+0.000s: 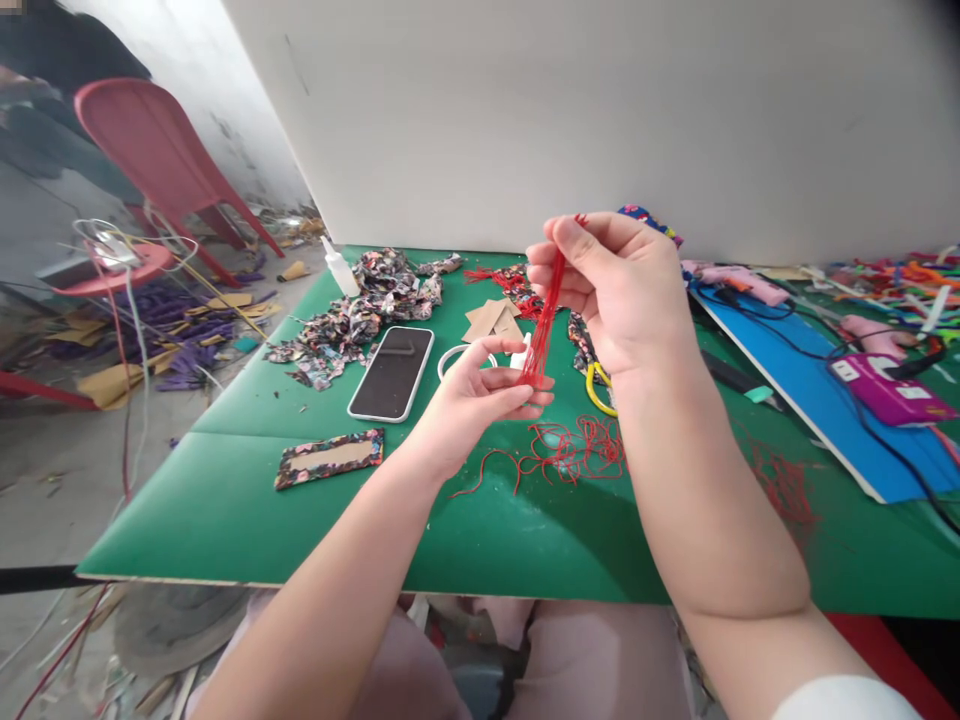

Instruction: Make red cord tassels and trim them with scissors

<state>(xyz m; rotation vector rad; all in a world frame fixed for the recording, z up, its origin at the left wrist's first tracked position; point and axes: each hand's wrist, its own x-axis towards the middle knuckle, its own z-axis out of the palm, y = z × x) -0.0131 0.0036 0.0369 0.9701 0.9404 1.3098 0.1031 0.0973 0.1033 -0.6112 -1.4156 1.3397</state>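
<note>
R hand [626, 285] is up high, pinching the top end of a red thread bundle [550, 315] btwn thumb & fingers, w/ a few cut tips poking out just above the grip. L hand [480, 390] is lower and over to the left, thumb & fingers closed on the bottom end, so the bundle hangs at a slight slant btwn the two, up in the air over the green counter [240, 500]. Right under it, on the counter, there's a loose red thread tangle [577, 448], w/ a yellow loop handle [600, 390] near the R wrist. Phone [392, 372] lies flat, screen up, left of the L hand, and a floral-edged strip [330, 458] sits closer to the front edge. Further back: floral fabric scraps [360, 310], brown card pieces [493, 320] & a white bottle [341, 270]. Blue board [795, 390] is off to the right, fwiw.
</note>
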